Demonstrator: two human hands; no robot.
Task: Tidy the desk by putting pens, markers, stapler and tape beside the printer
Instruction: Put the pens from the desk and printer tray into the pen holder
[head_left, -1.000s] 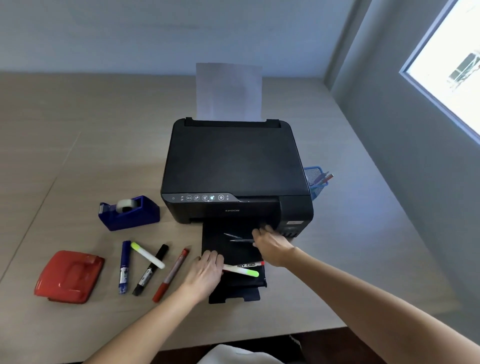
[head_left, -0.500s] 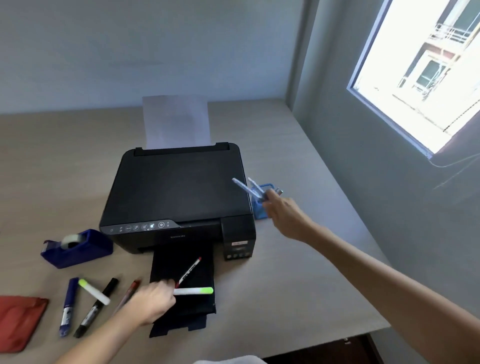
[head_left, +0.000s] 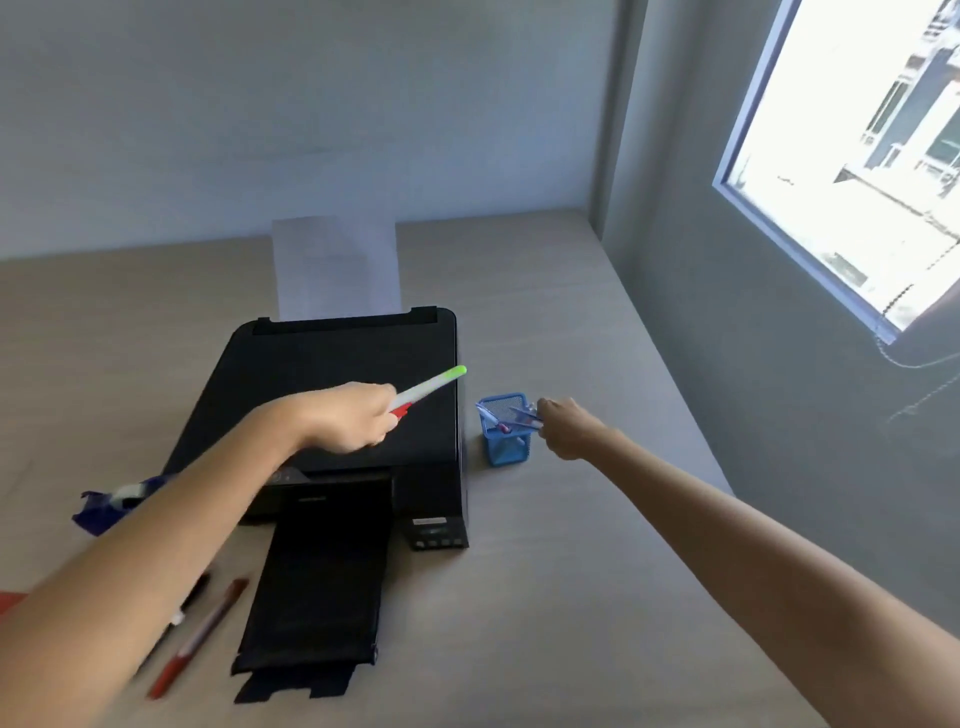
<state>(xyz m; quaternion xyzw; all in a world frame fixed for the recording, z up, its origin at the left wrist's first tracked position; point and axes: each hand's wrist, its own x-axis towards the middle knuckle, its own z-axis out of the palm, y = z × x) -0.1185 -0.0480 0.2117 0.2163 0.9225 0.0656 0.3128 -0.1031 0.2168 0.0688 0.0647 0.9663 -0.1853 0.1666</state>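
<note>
A black desktop printer (head_left: 337, 395) stands between the hands on the pale wooden desk (head_left: 571, 571). Just right of it sits a blue mesh pen cup (head_left: 506, 441), where the right hand (head_left: 569, 428) pinches two blurred pens (head_left: 519, 418) at its rim. The left hand (head_left: 353, 415), over the printer lid, grips a white green-capped highlighter (head_left: 431, 387) and a red-tipped pen.
</note>
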